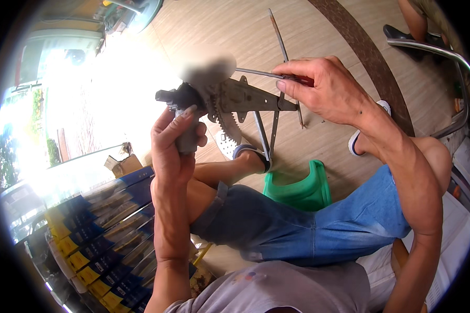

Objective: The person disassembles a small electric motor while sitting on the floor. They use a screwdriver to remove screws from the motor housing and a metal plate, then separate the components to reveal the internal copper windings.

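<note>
My left hand (175, 130) is wrapped round the dark cylindrical motor (187, 136) of a window regulator, holding it up in front of me. The regulator's metal plate (253, 97) tapers to the right, and a toothed gear sector (227, 121) hangs below it. Thin crossed metal arms (274, 130) reach toward the floor. Between the fingers and thumb of my right hand (324, 88) is a screwdriver (258, 72) with a reddish handle. Its shaft points left at the upper part of the regulator, where a blurred grey patch hides the tip.
A green plastic stool (300, 188) stands between my legs. On the left is a rack of blue and yellow packages (104, 250), with an open cardboard box (124, 164) behind it. A metal-framed chair (457, 57) and another person's leg (413, 23) are at the upper right.
</note>
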